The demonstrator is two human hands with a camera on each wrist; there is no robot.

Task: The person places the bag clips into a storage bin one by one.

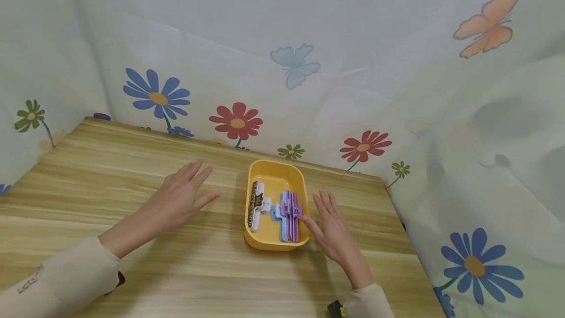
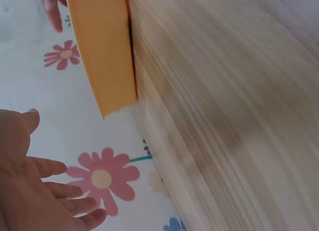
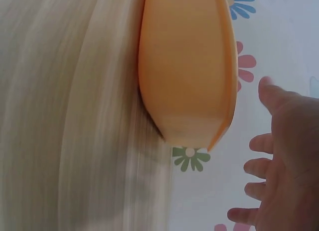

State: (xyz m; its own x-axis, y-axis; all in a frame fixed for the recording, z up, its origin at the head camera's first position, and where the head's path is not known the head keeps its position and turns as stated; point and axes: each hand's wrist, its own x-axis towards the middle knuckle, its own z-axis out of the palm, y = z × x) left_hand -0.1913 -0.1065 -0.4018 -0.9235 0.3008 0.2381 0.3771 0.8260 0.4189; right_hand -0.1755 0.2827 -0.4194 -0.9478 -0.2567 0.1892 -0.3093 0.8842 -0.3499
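A yellow plastic bin [image 1: 260,245] stands on the wooden table, its side wall [image 3: 187,66] showing in the right wrist view. Along its left inside lies a white clip with a black-and-white strip [image 1: 253,207]. Blue clips [image 1: 283,217] and purple clips [image 1: 294,217] are bunched upright toward the right side. To the left of the bin, my left hand [image 1: 183,195] hovers with fingers extended and nothing held. My right hand [image 1: 331,229] is close by the bin's right wall, fingers spread and holding nothing; its thumb reaches toward the rim.
The wood-grain table [image 1: 185,274] ends at a hanging cloth [image 1: 353,77] printed with flowers and butterflies, which surrounds the back and sides. Dark bands sit at both wrists, over pale sleeves [image 1: 84,274].
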